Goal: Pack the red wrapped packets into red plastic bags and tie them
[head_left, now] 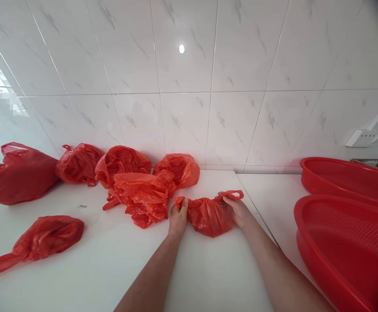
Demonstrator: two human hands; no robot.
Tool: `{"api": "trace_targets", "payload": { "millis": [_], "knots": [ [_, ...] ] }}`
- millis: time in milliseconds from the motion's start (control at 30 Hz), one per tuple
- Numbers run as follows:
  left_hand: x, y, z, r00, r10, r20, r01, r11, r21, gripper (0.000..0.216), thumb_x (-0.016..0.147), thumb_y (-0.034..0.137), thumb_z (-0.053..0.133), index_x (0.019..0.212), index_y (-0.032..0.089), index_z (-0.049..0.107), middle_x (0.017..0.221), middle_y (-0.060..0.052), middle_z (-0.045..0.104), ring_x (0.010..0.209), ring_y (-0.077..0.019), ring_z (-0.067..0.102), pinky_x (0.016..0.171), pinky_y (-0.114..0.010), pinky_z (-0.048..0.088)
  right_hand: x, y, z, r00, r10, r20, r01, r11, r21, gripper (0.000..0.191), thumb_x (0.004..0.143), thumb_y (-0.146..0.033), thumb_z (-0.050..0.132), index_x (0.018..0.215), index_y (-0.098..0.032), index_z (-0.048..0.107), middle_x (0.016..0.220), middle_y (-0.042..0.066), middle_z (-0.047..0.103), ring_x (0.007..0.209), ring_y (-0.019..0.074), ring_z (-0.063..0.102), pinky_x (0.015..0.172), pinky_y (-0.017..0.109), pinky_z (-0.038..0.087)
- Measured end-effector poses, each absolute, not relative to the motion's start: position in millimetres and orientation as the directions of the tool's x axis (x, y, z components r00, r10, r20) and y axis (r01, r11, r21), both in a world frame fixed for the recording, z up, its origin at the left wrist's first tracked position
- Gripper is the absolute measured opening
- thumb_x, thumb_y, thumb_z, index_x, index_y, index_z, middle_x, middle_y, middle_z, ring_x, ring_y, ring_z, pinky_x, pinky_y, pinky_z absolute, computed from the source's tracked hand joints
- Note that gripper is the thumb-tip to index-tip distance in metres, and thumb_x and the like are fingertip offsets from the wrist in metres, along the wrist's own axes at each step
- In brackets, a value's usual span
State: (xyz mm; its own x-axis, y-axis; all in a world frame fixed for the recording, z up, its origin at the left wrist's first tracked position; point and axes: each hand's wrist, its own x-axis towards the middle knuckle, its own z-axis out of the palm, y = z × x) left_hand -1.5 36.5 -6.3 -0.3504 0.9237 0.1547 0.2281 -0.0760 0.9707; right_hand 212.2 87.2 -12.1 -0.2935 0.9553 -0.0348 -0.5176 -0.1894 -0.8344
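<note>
Bag point(210, 221), long axis sideways, spans left hand point(177, 219) to right hand point(237, 211), fingers clamped on both ends, neither hand nearer, by right edge of tabletop point(215, 273).

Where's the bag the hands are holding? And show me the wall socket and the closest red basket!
Held bag point(210, 220): head view, on its bulging middle.
Socket point(362, 138): head view, on its front plate.
Closest basket point(364, 222): head view, on its inner wall with little holes.

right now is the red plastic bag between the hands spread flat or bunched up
Bunched up: the red plastic bag bulges in creased folds, its ends in the left hand and right hand.
</note>
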Motion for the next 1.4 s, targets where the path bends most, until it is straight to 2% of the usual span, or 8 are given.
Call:
{"api": "trace_targets", "payload": {
  "millis": [167, 333, 533, 767, 933, 1067, 1233, 1400],
  "knots": [
    [0.0, 38.5, -11.6, -0.197, 0.944, 0.265, 0.207, -0.224, 0.952, 0.046, 0.069, 0.034, 0.068, 0.112, 0.023, 0.057, 0.106, -0.005, 0.062, 0.089, -0.0185, 0.058, 0.082, -0.031, 0.046, 213.7, 78.8, -11.0, -0.343, 0.937, -0.066, -0.405, -0.211, -0.890, 0.039, 0.070, -0.029, 0.074, 0.108, -0.026, 0.062, 0.110, 0.004, 0.066, 0.104, 0.0215, 0.060, 0.093, 0.038, 0.045],
    [1.8, 42.7, -16.5, -0.198, 0.954, 0.226, 0.166, -0.195, 0.967, 0.017, 0.070, 0.031, 0.063, 0.081, 0.018, 0.061, 0.078, -0.001, 0.063, 0.070, -0.0142, 0.057, 0.065, -0.024, 0.046, 208.5, 70.2, -2.0, -0.351, 0.935, -0.054, -0.143, -0.111, -0.983, 0.059, 0.067, -0.037, 0.075, 0.120, -0.025, 0.055, 0.106, 0.005, 0.066, 0.106, 0.0246, 0.060, 0.095, 0.042, 0.044],
    [3.8, 43.1, -17.2, -0.195, 0.959, 0.205, 0.151, -0.177, 0.973, 0.018, 0.067, 0.032, 0.063, 0.064, 0.018, 0.053, 0.060, 0.004, 0.053, 0.056, -0.0101, 0.047, 0.053, -0.021, 0.040, 191.9, 59.4, 3.6, -0.399, 0.916, 0.036, 0.149, 0.103, -0.983, 0.033, 0.064, -0.033, 0.071, 0.094, -0.022, 0.064, 0.090, 0.002, 0.067, 0.084, 0.0207, 0.062, 0.078, 0.035, 0.049],
    [5.2, 41.7, -18.1, -0.135, 0.967, 0.217, 0.157, -0.196, 0.968, 0.028, 0.068, 0.040, 0.065, 0.061, 0.017, 0.052, 0.058, 0.003, 0.052, 0.055, -0.0103, 0.048, 0.053, -0.021, 0.039, 181.2, 61.1, -6.0, -0.300, 0.939, 0.167, 0.161, 0.223, -0.961, 0.012, 0.068, -0.025, 0.057, 0.078, -0.020, 0.061, 0.079, -0.002, 0.062, 0.077, 0.0154, 0.057, 0.074, 0.028, 0.045],
    [1.4, 36.3, -10.7, -0.122, 0.952, 0.282, 0.183, -0.258, 0.949, 0.030, 0.073, 0.042, 0.063, 0.088, 0.015, 0.063, 0.089, -0.006, 0.065, 0.085, -0.0193, 0.061, 0.077, -0.030, 0.047, 180.6, 65.5, -11.8, -0.277, 0.945, 0.174, 0.182, 0.230, -0.956, 0.014, 0.066, -0.024, 0.054, 0.077, -0.020, 0.061, 0.078, -0.001, 0.064, 0.076, 0.0166, 0.059, 0.071, 0.028, 0.046],
    [1.4, 33.5, -10.0, -0.083, 0.937, 0.340, 0.237, -0.313, 0.920, 0.055, 0.067, 0.034, 0.071, 0.118, 0.017, 0.056, 0.125, -0.012, 0.055, 0.115, -0.0250, 0.052, 0.098, -0.038, 0.040, 180.7, 66.8, -13.5, -0.269, 0.950, 0.156, 0.206, 0.215, -0.955, 0.017, 0.065, -0.023, 0.053, 0.079, -0.020, 0.062, 0.079, -0.001, 0.065, 0.076, 0.0175, 0.059, 0.071, 0.029, 0.046],
    [6.1, 33.6, -18.0, -0.009, 0.958, 0.286, 0.332, -0.267, 0.905, 0.073, 0.067, 0.031, 0.073, 0.134, 0.021, 0.044, 0.129, -0.011, 0.053, 0.120, -0.0261, 0.049, 0.102, -0.041, 0.038, 180.2, 65.2, -11.7, -0.266, 0.958, 0.104, 0.241, 0.170, -0.956, 0.019, 0.065, -0.025, 0.052, 0.080, -0.020, 0.063, 0.078, 0.000, 0.067, 0.075, 0.0185, 0.060, 0.067, 0.028, 0.046],
    [9.3, 28.0, -16.3, -0.023, 0.878, 0.479, 0.525, -0.397, 0.752, 0.069, 0.071, 0.025, 0.068, 0.134, 0.021, 0.042, 0.132, -0.010, 0.049, 0.126, -0.0270, 0.042, 0.106, -0.044, 0.034, 179.2, 59.4, -7.7, -0.255, 0.964, 0.070, 0.262, 0.138, -0.955, 0.022, 0.066, -0.027, 0.049, 0.082, -0.021, 0.063, 0.082, 0.000, 0.069, 0.077, 0.0183, 0.061, 0.068, 0.028, 0.046]
  ]
}}
